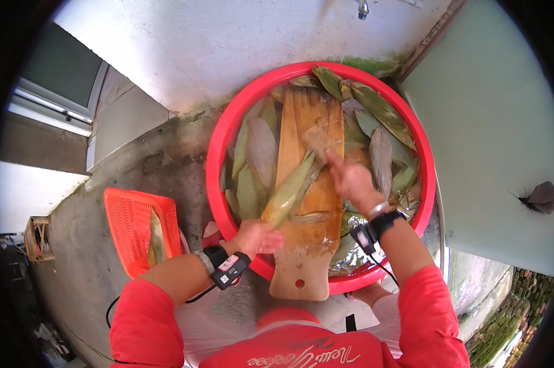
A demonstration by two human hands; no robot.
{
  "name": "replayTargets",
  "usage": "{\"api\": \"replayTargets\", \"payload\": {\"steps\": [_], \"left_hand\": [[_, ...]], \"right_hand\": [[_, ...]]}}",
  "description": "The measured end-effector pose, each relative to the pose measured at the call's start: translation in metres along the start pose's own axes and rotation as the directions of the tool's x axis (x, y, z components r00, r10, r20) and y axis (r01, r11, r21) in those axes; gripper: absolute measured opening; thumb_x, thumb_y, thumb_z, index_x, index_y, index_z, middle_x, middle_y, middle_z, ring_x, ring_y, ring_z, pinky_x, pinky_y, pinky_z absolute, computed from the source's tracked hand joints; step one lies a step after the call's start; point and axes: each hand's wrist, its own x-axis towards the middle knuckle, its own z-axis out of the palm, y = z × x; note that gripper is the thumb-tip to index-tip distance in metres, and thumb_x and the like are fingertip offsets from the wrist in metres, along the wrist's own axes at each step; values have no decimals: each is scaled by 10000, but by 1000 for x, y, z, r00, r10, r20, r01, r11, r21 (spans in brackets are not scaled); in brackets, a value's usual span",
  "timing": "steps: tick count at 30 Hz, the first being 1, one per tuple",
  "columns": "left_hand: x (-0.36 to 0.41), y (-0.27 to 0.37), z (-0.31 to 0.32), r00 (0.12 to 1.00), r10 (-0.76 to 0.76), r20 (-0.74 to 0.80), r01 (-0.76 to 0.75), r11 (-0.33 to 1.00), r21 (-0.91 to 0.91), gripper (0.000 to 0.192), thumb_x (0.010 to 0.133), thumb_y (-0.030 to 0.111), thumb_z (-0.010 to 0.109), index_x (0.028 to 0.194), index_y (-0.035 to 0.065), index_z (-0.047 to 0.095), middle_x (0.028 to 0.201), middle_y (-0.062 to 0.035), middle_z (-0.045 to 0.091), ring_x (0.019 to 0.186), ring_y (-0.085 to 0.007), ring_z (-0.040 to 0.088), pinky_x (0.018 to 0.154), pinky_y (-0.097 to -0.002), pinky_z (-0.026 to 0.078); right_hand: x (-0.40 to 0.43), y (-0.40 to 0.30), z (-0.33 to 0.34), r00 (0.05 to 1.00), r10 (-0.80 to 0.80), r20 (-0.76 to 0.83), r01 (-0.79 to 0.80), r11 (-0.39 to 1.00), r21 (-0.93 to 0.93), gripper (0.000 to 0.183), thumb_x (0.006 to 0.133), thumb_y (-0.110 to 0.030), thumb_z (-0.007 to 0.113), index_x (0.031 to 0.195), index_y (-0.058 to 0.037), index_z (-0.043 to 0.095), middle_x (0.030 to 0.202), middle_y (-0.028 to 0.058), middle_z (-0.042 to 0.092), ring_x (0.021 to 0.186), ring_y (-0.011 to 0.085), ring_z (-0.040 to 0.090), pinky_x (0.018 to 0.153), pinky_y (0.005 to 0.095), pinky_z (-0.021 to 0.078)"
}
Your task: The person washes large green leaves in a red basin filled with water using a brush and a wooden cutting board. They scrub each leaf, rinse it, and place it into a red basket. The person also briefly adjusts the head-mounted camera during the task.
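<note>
A wooden board with a holed handle lies across a round red plastic tub, its far end down in the water. On it a long green leaf slants from lower left to upper right. My left hand is at the leaf's near end, beside the board, and its grip is partly hidden. My right hand holds a pale, blurred brush-like tool at the leaf's far tip. Broad leaves soak in the water on both sides of the board.
An orange-red plastic basket with a leaf in it stands left of the tub. A white wall with a metal tap rises behind. A pale green panel stands close at the right. A small wooden stool-like frame is far left.
</note>
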Motion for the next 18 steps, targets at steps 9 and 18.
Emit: {"api": "replayTargets", "payload": {"steps": [9, 18], "left_hand": [[-20, 53, 18, 814, 581, 19, -575, 799, 176, 276, 934, 184, 519, 1178, 61, 563, 1046, -65, 637, 928, -190, 627, 749, -317, 506], [-73, 101, 71, 616, 677, 403, -573, 736, -360, 295, 956, 189, 491, 1222, 72, 539, 1188, -102, 591, 988, -257, 616, 783, -357, 532]], "right_hand": [[-59, -8, 9, 930, -5, -366, 157, 909, 385, 504, 833, -171, 606, 1316, -218, 475, 865, 212, 594, 728, 375, 598, 677, 455, 508], [-78, 57, 52, 915, 404, -5, -404, 914, -16, 542, 874, -237, 527, 1390, -237, 363, 863, 240, 597, 809, 415, 611, 721, 477, 501]]}}
